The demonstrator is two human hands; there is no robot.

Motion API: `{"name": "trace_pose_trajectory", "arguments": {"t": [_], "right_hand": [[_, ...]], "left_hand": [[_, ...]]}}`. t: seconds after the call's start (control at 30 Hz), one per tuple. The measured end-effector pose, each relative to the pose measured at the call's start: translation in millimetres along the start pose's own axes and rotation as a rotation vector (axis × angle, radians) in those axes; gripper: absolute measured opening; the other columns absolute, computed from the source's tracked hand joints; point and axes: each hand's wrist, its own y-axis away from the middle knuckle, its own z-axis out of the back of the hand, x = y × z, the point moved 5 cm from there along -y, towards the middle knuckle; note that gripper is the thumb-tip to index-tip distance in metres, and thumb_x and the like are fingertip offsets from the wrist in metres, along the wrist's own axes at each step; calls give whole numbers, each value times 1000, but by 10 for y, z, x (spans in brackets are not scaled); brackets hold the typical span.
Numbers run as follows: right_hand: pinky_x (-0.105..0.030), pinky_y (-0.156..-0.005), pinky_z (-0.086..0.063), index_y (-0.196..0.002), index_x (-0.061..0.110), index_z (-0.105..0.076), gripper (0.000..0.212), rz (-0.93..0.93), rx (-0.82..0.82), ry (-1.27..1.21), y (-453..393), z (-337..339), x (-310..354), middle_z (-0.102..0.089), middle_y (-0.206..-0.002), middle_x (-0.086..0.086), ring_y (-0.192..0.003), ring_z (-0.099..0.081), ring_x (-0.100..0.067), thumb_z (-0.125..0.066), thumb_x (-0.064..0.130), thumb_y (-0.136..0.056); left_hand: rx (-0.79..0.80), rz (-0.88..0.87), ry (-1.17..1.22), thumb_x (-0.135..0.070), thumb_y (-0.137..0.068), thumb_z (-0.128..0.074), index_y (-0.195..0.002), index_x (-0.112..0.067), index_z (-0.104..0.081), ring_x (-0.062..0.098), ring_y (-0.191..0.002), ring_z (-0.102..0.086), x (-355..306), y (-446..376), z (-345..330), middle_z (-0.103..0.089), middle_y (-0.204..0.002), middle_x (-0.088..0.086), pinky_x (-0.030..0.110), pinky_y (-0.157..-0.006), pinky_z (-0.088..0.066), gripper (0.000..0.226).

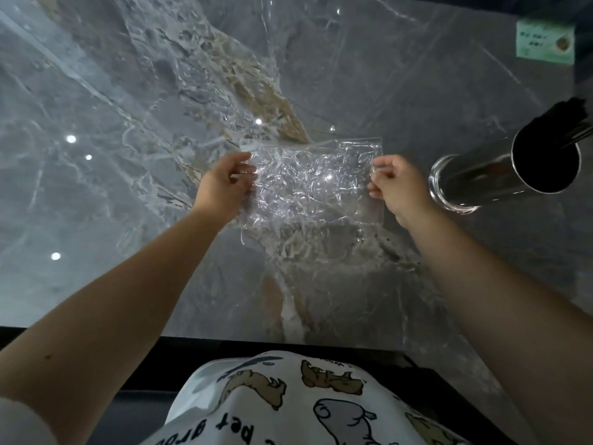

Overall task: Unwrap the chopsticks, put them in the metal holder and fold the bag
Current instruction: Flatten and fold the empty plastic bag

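Note:
A crumpled clear plastic bag point(313, 184) is stretched flat just above the grey marble table point(128, 123). My left hand point(224, 184) pinches its left edge and my right hand point(396, 187) pinches its right edge. To the right stands the shiny metal holder point(500, 175), its dark mouth facing the camera. Dark chopsticks point(568, 120) stick out of the holder toward the upper right.
A green card point(545, 43) lies at the far right corner of the table. The table's near edge point(256, 340) runs in front of my patterned shirt point(305, 403). Ceiling lights reflect as bright spots on the glossy top.

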Motion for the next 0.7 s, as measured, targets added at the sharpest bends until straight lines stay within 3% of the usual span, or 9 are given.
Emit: {"name": "trace_pose_trajectory", "arguments": {"t": [0.1, 0.17, 0.27, 0.33, 0.47, 0.57, 0.7], "right_hand": [[-27, -59, -57, -88, 31, -57, 25, 76, -28, 164, -51, -47, 32, -63, -83, 5, -65, -65, -11, -51, 8, -96], [-35, -59, -58, -81, 34, -53, 27, 88, -13, 269, -84, -91, 29, -64, -78, 5, -66, -67, -16, -48, 12, -97], [-39, -67, -54, -90, 26, -56, 16, 118, -32, 452, -125, -123, 32, -68, -89, 0, -79, -68, -24, -46, 17, -98], [-31, -71, -43, -97, 21, -58, 12, 178, -77, 568, -153, -117, 49, -68, -99, -4, -89, -63, -27, -46, 17, -97], [-35, -74, -41, -103, 14, -55, 14, 256, -112, 682, -163, -155, 61, -62, -110, -11, -93, -59, -32, -43, 10, -97], [-35, -71, -36, -102, 13, -53, 15, 274, -148, 731, -144, -189, 64, -59, -111, -13, -90, -59, -36, -41, 6, -95], [-36, -64, -34, -100, 11, -50, 11, 276, -203, 780, -114, -235, 90, -57, -108, -16, -84, -60, -41, -40, 7, -96]], "left_hand": [[-50, -15, -104, -18, -93, -59, -125, -38, -54, 2, -74, -68, -28, -29, 8, -64, -98, -16, 26, -64, -59, 39], [-82, -26, -164, -20, -93, -58, -128, -35, -53, -9, -75, -64, -56, -60, -1, -62, -97, -20, 14, -64, -53, 38], [-137, -65, -246, -19, -93, -57, -131, -28, -54, -18, -72, -57, -122, -93, -24, -61, -95, -19, 2, -57, -43, 39], [-161, -85, -307, -22, -94, -56, -132, -30, -52, -7, -75, -61, -136, -111, -44, -66, -103, -12, 10, -63, -49, 39], [-196, -109, -405, -18, -96, -50, -134, -30, -48, 26, -81, -68, -143, -108, -94, -69, -112, -2, 41, -70, -58, 40], [-248, -184, -556, -18, -96, -46, -135, -25, -47, 33, -88, -66, -178, -83, -116, -69, -115, 4, 41, -74, -53, 40], [-314, -147, -709, -27, -98, -43, -133, -22, -48, 41, -88, -63, -211, -78, -82, -54, -132, 12, 37, -62, -40, 36]]}}
